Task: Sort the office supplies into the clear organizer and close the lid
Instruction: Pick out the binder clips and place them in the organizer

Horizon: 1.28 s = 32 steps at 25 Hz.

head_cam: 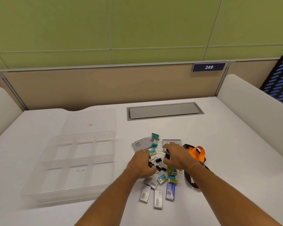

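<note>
The clear organizer (69, 162) lies on the left of the white desk, its divided compartments bare; its clear lid (90, 121) lies flat just behind it. Right of it is a heap of supplies: black binder clips (158, 162), small staple boxes (158, 199), teal erasers (162, 178), a grey Camlin box (141, 144), a teal stamp (155, 137), a white card (171, 141) and an orange and black lanyard (198, 154). My left hand (141, 163) curls over binder clips in the heap. My right hand (176, 156) pinches a black binder clip (167, 155).
A grey cable hatch (163, 110) is set into the desk behind the heap. A beige partition with a blue tag reading 249 (208, 67) closes the back. White side dividers stand left and right. A blue and black chair back (281, 79) shows at far right.
</note>
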Each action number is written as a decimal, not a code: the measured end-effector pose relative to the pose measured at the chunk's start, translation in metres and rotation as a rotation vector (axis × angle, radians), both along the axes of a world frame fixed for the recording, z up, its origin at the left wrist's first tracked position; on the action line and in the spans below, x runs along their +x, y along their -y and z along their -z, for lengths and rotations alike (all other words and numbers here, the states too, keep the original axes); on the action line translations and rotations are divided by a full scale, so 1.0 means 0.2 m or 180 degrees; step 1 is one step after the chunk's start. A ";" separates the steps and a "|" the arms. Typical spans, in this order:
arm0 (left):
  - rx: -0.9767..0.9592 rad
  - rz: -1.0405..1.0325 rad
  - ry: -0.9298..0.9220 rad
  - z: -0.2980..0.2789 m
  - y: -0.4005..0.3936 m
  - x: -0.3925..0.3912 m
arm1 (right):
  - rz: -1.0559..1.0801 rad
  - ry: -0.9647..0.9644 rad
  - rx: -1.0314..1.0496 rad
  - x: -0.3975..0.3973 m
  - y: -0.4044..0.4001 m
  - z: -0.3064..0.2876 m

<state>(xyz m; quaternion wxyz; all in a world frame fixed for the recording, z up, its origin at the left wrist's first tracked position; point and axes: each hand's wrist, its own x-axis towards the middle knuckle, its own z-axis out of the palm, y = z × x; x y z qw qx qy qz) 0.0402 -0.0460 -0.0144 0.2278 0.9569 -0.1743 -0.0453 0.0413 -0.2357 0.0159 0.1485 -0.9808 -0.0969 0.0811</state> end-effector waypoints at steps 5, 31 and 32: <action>-0.0124 -0.0016 0.0014 -0.08 -0.04 -0.05 | 0.0056 0.0097 0.0127 -0.05 -0.05 -0.06; 0.0070 -0.0998 0.0332 -0.36 -1.35 -0.35 | -0.0543 0.0657 0.0571 -0.25 -1.28 -0.19; 0.0121 -0.1024 0.0301 -0.36 -1.43 -0.34 | -0.0521 0.0673 0.0626 -0.25 -1.34 -0.19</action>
